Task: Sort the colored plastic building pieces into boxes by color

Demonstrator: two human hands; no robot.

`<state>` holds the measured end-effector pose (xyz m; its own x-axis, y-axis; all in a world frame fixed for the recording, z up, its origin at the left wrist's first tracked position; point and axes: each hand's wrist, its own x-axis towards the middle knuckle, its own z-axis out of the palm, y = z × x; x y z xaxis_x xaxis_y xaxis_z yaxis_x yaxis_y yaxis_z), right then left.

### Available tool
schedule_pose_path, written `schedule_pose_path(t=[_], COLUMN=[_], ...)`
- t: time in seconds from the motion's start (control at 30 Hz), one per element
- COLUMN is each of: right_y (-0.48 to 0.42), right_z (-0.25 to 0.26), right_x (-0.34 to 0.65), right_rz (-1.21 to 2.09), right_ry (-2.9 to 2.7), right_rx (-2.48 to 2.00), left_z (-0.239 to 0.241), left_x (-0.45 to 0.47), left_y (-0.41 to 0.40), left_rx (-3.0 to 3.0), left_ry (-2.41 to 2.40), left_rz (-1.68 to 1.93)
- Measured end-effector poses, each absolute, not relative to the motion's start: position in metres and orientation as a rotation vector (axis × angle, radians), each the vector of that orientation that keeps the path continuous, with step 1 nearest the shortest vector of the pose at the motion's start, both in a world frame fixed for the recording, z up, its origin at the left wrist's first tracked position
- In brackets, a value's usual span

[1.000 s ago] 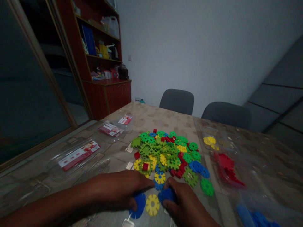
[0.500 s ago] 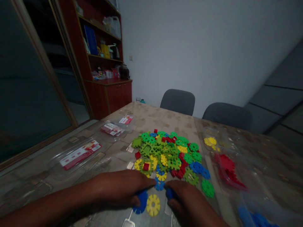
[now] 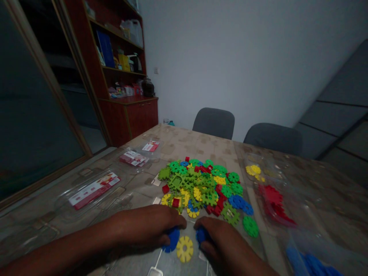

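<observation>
My left hand (image 3: pixel 158 222) is closed around blue notched discs (image 3: pixel 172 242), which show below its fingertips. Across from it, my right hand (image 3: pixel 220 237) grips blue notched discs (image 3: pixel 200 235) between thumb and fingers. How many each hand holds is hidden. Between the hands lies a yellow notched disc (image 3: pixel 184 249), flat on the table (image 3: pixel 172 143). Just beyond my fingertips, a yellow disc (image 3: pixel 193 213) overlaps a blue one at the near edge of a pile of green, yellow, red and blue plastic pieces (image 3: pixel 186 184).
Clear plastic boxes with yellow discs (image 3: pixel 253 170), red pieces (image 3: pixel 273 195) and blue pieces (image 3: pixel 312 264) stand on the right. Clear lids with printed labels (image 3: pixel 94 190) lie on the left. Two grey chairs (image 3: pixel 214 122) stand behind the table's far edge.
The blue disc that lay between my fingertips has gone from that spot. My right hand has come slightly left, and more blue shows in its grip. The view has shifted slightly.
</observation>
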<state>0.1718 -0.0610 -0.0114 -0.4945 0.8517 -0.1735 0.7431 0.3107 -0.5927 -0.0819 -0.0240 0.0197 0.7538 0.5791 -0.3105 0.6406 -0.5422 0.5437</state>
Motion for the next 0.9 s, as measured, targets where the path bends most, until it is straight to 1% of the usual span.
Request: schedule_pose_path(t=[0.2,0.4,0.5,0.6,0.67,0.73,0.8,0.9], right_y=[-0.067,-0.062,-0.059,-0.058,-0.060,-0.062,-0.065,-0.068], right_z=[-0.013,-0.011,-0.015,-0.020,-0.022,-0.022,-0.020,-0.016], right_x=[0.171,0.166,0.163,0.162,0.162,0.160,0.157,0.151], right_rz=[0.872,0.911,1.100,1.416,1.599,1.688,1.657,1.489], right_ry=[-2.337,-2.253,-2.113,-1.873,-1.736,-1.686,-1.712,-1.796], right_rx=[-1.583,-1.738,-1.667,-1.474,-1.320,-1.221,-1.189,-1.233], left_z=[0.020,0.020,0.016,0.006,-0.003,-0.011,-0.016,-0.021], left_x=[-0.085,-0.081,-0.073,-0.064,-0.059,-0.055,-0.051,-0.046], left_y=[-0.021,-0.024,-0.029,-0.034,-0.037,-0.039,-0.040,-0.043], left_rx=[2.242,2.135,2.072,2.003,1.985,1.988,1.990,1.979], left_ry=[1.000,0.909,0.933,1.015,1.032,1.026,1.024,1.040], left_rz=[-0.108,0.073,0.105,0.108,0.172,0.253,0.310,0.349])
